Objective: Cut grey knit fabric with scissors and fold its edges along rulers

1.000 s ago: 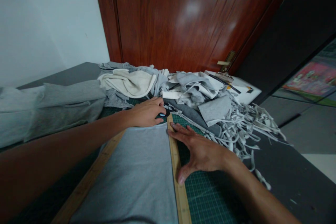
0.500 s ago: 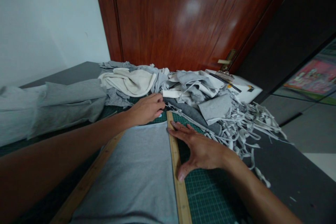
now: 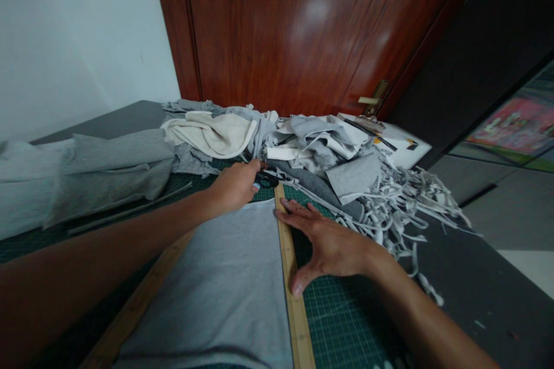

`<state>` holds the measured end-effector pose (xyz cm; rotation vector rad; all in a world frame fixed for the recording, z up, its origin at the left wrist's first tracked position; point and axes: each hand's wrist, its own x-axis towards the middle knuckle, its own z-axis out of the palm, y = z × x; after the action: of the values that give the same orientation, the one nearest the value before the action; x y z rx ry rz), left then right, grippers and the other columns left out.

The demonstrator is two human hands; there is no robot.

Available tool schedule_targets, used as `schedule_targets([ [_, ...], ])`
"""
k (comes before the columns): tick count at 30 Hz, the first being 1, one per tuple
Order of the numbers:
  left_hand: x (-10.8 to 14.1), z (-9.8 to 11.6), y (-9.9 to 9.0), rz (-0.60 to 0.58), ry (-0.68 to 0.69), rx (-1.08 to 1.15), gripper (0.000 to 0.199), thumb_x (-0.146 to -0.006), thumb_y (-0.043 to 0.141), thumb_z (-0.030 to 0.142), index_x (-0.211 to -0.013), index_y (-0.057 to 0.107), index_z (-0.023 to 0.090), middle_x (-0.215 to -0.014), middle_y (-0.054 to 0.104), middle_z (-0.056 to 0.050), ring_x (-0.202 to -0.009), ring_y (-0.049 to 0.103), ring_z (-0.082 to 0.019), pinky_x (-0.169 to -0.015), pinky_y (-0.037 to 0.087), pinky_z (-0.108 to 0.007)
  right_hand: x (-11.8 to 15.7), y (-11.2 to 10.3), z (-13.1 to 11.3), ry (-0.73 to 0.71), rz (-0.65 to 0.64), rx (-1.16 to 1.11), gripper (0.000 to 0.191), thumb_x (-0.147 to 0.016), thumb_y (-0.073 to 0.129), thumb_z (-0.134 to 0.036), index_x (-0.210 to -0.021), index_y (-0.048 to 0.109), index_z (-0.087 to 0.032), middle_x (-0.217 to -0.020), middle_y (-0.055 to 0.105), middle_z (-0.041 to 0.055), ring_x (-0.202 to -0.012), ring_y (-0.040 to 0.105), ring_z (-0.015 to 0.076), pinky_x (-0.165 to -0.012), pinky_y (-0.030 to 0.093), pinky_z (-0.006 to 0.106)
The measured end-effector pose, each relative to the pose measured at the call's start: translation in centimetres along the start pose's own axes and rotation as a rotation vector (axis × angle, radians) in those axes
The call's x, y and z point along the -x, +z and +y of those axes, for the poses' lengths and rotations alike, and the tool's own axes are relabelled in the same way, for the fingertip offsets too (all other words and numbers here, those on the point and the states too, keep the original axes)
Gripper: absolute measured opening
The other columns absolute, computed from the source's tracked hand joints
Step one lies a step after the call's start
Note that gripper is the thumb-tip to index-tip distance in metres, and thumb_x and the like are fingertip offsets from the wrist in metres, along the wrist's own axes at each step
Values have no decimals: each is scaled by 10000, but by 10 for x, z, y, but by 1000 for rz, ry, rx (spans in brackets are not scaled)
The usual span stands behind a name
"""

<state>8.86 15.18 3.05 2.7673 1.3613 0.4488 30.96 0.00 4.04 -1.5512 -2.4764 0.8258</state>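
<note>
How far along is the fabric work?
Done, apparently: strips cut and heaped. In hand: right hand spread on a wooden ruler along the grey fabric panel; left hand by black-handled scissors. Left: perhaps trimming this panel; can't tell if its edge is already cut.

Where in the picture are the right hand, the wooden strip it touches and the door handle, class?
Right hand (image 3: 340,247): head view, back of the hand.
Wooden strip (image 3: 299,317): head view, its near part.
Door handle (image 3: 367,100): head view, its lever.
</note>
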Motion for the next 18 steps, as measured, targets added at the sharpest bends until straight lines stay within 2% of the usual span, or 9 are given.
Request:
schedule_targets([
  [2,-1,1,-3,-18,-6,-18,295,-909,750,138,-1201,712,156,-994,816,-106,-921,791,-267,-794,557,-306,0,0,0,1,-4,6,1416,-650,941,-783,-1736,296,-144,-1824,156,191,-1709,71,388,-1379,29,632],
  [4,-2,3,-3,-31,-13,-41,188,-912,782,231,-1081,759,151,-982,818,-126,-931,791,-297,-794,562,-330,0,0,0,-3,0,2,1409,-645,944,-783,-1739,301,-170,-1827,159,183,-1708,74,393,-1378,31,640],
  [7,-4,3,-1,-43,-28,-73,233,-918,810,371,-995,789,152,-971,821,-147,-936,791,-322,-775,562,-349,0,1,1,-8,11,-7,1410,-636,962,-762,-1741,302,-187,-1830,148,186,-1705,76,407,-1374,51,652],
  [12,-10,0,1,-64,-23,-98,172,-934,803,328,-950,809,158,-937,831,-135,-908,794,-292,-741,539,-325,0,1,0,6,9,9,1431,-624,976,-745,-1732,310,-133,-1819,167,214,-1705,88,401,-1381,64,629],
  [18,-14,-3,-8,-95,65,-132,166,-919,778,279,-791,805,176,-790,804,-96,-810,781,-269,-701,517,-314,0,1,1,-12,28,6,1399,-635,979,-727,-1728,328,-145,-1812,189,213,-1702,100,403,-1375,65,645],
])
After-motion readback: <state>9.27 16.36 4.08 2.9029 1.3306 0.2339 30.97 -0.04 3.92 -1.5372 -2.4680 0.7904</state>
